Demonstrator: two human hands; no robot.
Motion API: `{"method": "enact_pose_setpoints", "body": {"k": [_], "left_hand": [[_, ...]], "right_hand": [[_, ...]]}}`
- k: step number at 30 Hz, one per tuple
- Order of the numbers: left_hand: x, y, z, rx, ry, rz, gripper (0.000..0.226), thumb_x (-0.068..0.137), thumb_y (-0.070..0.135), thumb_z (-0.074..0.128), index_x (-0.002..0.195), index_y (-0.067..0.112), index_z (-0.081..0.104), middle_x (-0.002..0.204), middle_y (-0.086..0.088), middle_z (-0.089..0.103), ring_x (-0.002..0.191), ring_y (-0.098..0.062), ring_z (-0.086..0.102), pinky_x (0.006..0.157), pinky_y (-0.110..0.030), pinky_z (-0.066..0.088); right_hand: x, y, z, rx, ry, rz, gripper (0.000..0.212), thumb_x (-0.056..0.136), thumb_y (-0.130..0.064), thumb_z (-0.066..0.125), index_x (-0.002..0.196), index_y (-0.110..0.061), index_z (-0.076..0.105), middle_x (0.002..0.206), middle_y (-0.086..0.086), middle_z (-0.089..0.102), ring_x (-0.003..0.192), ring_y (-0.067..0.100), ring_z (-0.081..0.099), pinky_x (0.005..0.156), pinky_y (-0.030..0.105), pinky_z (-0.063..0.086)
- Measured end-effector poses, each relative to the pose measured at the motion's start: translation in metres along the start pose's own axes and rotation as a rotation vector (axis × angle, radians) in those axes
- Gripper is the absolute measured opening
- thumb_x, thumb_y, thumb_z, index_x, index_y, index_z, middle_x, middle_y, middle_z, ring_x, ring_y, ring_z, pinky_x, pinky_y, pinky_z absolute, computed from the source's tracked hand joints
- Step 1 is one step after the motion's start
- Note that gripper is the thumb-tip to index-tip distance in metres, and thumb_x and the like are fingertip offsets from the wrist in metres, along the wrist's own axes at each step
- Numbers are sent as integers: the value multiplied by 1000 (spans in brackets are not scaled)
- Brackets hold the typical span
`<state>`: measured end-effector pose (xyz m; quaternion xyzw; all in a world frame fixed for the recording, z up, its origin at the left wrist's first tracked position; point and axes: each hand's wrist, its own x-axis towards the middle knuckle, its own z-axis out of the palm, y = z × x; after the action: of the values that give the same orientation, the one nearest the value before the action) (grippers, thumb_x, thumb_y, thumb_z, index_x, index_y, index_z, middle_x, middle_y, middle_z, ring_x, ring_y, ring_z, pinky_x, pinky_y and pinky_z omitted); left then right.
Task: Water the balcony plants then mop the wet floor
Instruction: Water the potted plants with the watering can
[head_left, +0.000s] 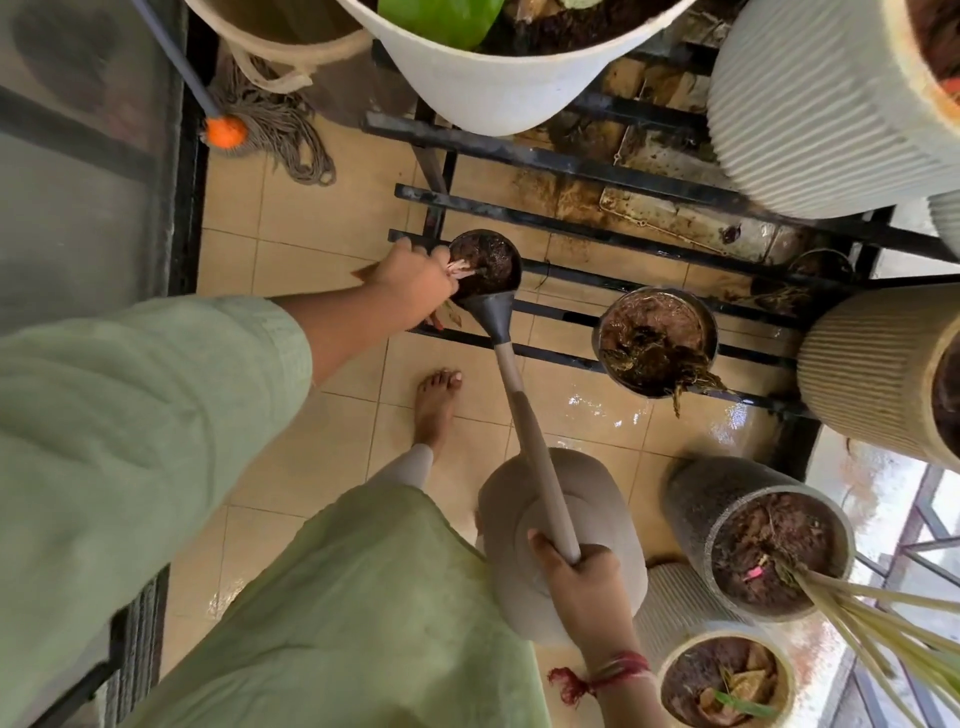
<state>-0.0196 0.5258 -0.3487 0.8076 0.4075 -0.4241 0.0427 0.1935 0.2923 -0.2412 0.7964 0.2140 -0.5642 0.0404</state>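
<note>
Seen from above on a tiled balcony. Right hand (582, 587) closed around the base of the long spout of a beige watering can (563, 540), fingers wrapped tight on it, red thread tied at the wrist. Spout running up and left, its grey rose head (493, 312) lying at the rim of a small dark pot (488, 260) of soil on the lowest bars of a black metal rack (571, 171). Left hand (413, 283) at that pot's left edge, fingers loosely curled around pale plant stems (460, 267), holding them aside. Second small pot (657, 340) to the right, soil waterlogged. Wet sheen on the floor tiles (597, 410) beneath it. Mop (260, 124) with an orange collar lying at upper left, well apart from both hands. Bare foot (439, 405) between hands.
</note>
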Motion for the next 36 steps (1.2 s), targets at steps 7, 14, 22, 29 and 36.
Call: {"method": "enact_pose_setpoints", "body": {"k": [7,14,22,29,36], "left_hand": [[16,-16,-25,137,21,57,47,81,20,69,125,24,54,119,-8,49,108,-28,55,98,-45,35],[56,-21,-30,-368,66,-16,21,92,24,52,112,29,57,109,-8,56,108,-30,54,98,-48,33],[91,206,231,-543,101,-413,28,85,20,63,109,26,50,106,4,59,96,-11,57,86,-28,51],[98,187,282,-824,329,-399,44,92,18,46,135,27,36,128,4,44,118,-15,46,102,-33,41],[-5,36,27,-886,64,-183,45,86,12,61,129,22,49,128,-5,48,84,-15,58,65,-30,55]], "right_hand": [[-1,-2,10,-115,-11,-49,44,79,-46,66,56,-10,56,48,2,53,45,19,51,44,25,37],[6,-16,19,-65,-33,-38,42,79,-48,66,57,-13,55,51,1,54,49,21,53,48,26,40],[8,-19,20,-80,-46,-58,41,79,-49,64,58,-15,53,51,-1,52,51,21,51,51,26,38],[2,-2,9,33,-26,7,41,79,-40,69,57,-10,54,48,0,49,46,19,47,49,28,36],[0,9,-21,319,-52,95,51,81,-30,71,46,-14,37,38,-1,29,31,13,27,38,20,23]]}}
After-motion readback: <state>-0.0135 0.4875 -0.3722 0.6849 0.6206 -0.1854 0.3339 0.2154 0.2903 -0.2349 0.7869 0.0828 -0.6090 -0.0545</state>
